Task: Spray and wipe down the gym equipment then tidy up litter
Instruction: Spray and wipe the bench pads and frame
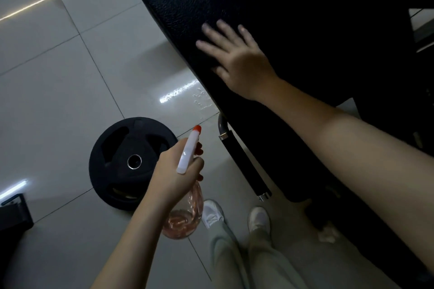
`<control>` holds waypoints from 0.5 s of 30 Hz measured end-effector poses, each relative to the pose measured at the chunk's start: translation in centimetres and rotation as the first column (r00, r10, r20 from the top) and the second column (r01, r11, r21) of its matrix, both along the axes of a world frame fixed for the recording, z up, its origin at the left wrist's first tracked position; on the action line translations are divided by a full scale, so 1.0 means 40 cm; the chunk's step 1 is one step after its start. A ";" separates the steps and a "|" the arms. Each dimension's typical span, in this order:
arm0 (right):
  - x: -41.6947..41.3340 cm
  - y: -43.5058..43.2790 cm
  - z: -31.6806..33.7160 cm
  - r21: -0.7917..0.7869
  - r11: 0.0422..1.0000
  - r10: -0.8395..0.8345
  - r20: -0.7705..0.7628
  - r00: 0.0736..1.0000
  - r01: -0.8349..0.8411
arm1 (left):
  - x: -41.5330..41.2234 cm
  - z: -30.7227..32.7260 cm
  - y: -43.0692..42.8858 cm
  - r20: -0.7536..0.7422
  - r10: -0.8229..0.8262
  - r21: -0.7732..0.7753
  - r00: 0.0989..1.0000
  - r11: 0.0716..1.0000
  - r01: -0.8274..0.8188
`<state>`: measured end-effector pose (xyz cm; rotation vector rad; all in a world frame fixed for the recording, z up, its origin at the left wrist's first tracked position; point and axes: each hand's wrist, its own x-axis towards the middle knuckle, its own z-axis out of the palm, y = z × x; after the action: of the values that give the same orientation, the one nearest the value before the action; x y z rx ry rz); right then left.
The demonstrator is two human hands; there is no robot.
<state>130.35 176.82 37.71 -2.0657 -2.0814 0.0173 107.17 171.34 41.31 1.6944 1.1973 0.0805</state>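
A black padded gym bench [293, 7] fills the upper right. My right hand [237, 56] lies flat on its pad near the left edge, fingers spread and straight; I cannot see a cloth under it. My left hand [178, 171] grips a spray bottle [187, 213] by the neck; the bottle is clear with pinkish liquid, a white head and an orange nozzle pointing toward the bench. A crumpled white tissue [327, 234] lies on the floor under the bench at the lower right.
A black weight plate [126, 159] lies flat on the grey tiled floor [58, 101] left of the bottle. A black padded handle bar [244, 162] sticks out below the bench. Spray droplets [199, 101] wet the tiles. My white shoes [234, 216] stand beside the bench. Dark equipment [14, 213] sits at left.
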 end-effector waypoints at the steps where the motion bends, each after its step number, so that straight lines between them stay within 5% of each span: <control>1: 0.004 0.008 0.000 0.006 0.994 -0.107 -0.032 0.994 0.107 | 0.002 0.000 0.000 0.004 0.003 0.003 1.000 1.000 -0.004; 4: -0.016 -0.014 -0.018 -0.003 0.877 -0.477 -0.121 0.871 0.480 | 0.007 0.000 -0.004 0.021 -0.002 0.002 1.000 1.000 0.002; 6: -0.050 -0.053 -0.038 0.029 0.804 -0.581 -0.173 0.796 0.593 | 0.006 -0.003 -0.006 0.022 0.007 -0.006 1.000 1.000 -0.007; 8: -0.068 -0.101 -0.059 0.061 0.866 -0.477 -0.193 0.857 0.496 | 0.003 -0.007 -0.007 0.018 0.013 -0.017 1.000 1.000 -0.012; 12: 0.063 -0.167 -0.060 -0.019 1.000 -0.011 -0.003 1.000 0.011 | 0.000 -0.007 -0.007 0.013 -0.012 -0.016 1.000 1.000 0.012; 15: 0.094 -0.141 -0.050 -0.005 0.967 -0.255 -0.086 0.963 0.255 | -0.001 -0.006 -0.006 0.021 0.000 -0.031 1.000 1.000 0.001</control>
<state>134.13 171.17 35.71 -2.2703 -1.7506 0.0594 107.13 171.09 41.07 1.6630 1.1769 0.0789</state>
